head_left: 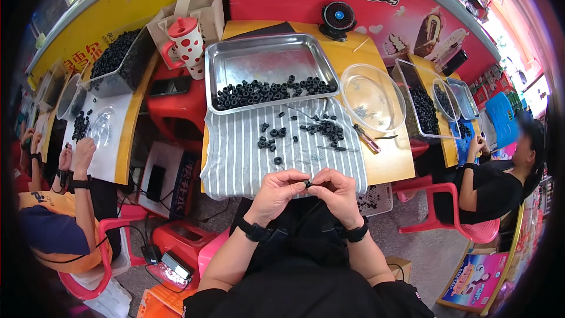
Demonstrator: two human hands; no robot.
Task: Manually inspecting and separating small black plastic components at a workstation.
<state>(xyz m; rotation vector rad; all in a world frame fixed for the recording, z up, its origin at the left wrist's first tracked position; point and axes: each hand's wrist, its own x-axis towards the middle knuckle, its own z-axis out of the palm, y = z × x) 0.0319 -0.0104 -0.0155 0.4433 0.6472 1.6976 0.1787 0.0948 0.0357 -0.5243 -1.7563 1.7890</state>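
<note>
My left hand [278, 191] and my right hand [336, 189] meet over my lap at the near edge of the table. Together they pinch one small black ring-shaped part [307, 184] between the fingertips. Both wrists wear black bands. Just beyond the hands lies a grey striped cloth [235, 153] with several loose black rings [321, 129] scattered on it. Behind the cloth stands a metal tray [259, 56] holding a long row of the same black rings [271, 91].
A clear plastic bowl [372, 94] sits right of the tray, a small pink-handled tool [367, 139] near it. A black fan [336, 20] stands at the back. A polka-dot jug [186, 41] is at left. Other people work at side tables left [65, 200] and right [500, 182].
</note>
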